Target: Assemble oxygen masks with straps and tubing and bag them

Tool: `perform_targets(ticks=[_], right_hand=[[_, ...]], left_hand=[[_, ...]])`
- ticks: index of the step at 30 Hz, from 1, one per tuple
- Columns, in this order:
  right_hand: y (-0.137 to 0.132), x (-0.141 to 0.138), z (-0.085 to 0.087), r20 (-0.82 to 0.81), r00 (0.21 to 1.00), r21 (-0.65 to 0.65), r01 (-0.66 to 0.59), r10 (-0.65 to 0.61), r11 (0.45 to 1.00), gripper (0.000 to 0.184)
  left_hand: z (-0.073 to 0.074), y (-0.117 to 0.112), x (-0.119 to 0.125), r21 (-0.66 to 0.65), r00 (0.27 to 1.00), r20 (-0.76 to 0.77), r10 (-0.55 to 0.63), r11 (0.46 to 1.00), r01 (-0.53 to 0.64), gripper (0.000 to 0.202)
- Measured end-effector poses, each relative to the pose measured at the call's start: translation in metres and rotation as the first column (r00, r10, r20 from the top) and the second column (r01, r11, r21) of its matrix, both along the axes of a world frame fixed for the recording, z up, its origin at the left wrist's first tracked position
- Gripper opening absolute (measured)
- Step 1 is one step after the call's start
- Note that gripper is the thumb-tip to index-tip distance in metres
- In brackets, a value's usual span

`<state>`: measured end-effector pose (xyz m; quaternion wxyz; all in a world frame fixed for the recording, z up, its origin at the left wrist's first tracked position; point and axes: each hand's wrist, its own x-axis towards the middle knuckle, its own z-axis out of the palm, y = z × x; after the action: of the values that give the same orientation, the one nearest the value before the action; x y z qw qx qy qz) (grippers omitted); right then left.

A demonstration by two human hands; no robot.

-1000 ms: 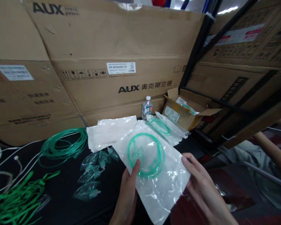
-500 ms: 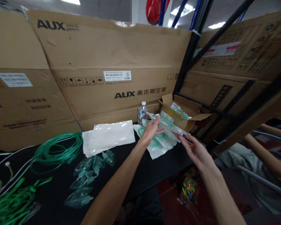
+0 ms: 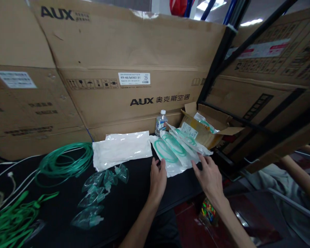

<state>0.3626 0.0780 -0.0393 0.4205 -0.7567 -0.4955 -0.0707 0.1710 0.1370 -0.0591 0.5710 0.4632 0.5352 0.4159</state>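
Several clear-and-white packets of coiled green tubing [image 3: 174, 144] lie fanned out and overlapping on the black table. Beside their lower left corner is my left hand [image 3: 158, 177], fingers apart and holding nothing. My right hand [image 3: 209, 175] rests at the near right edge of the packets, its fingers spread; the fingertips appear to touch the plastic. A flat stack of white packages [image 3: 122, 150] lies left of the tubing packets. Nearer to me are several transparent green face masks [image 3: 93, 196].
Behind the packets stand a water bottle [image 3: 161, 123] and an open cardboard box [image 3: 200, 130] holding more packets. Coiled green tubing [image 3: 65, 162] and green straps [image 3: 14, 220] lie at left. Large cartons [image 3: 124, 44] wall the back. Another person's arm [image 3: 299, 177] shows at right.
The packet that both hands held up now lies on the others, at the right. Both hands have let go and drawn back toward me. The view has shifted slightly.
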Motion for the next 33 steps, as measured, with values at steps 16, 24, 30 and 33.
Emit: perform_targets(ticks=[16,24,30,33], right_hand=[[-0.008,-0.006,-0.019,0.242,0.948,-0.007,-0.212,0.207,0.977,0.034],[-0.030,0.017,0.023,0.245,0.967,0.190,0.021,-0.068,0.982,0.056],[0.026,0.045,0.012,0.190,0.968,0.024,-0.174,0.166,0.985,0.045],[0.026,0.042,-0.002,0.182,0.957,0.011,-0.231,0.225,0.973,0.038]], left_hand=[[0.008,0.027,0.043,0.090,0.980,0.051,-0.191,0.979,0.186,0.037],[0.012,0.042,0.040,0.033,0.997,-0.023,-0.072,0.997,0.073,0.043],[0.009,0.050,0.054,0.021,0.996,-0.046,-0.072,0.997,0.073,0.041],[-0.001,0.044,0.057,0.007,0.997,-0.015,-0.082,0.997,0.082,0.040]])
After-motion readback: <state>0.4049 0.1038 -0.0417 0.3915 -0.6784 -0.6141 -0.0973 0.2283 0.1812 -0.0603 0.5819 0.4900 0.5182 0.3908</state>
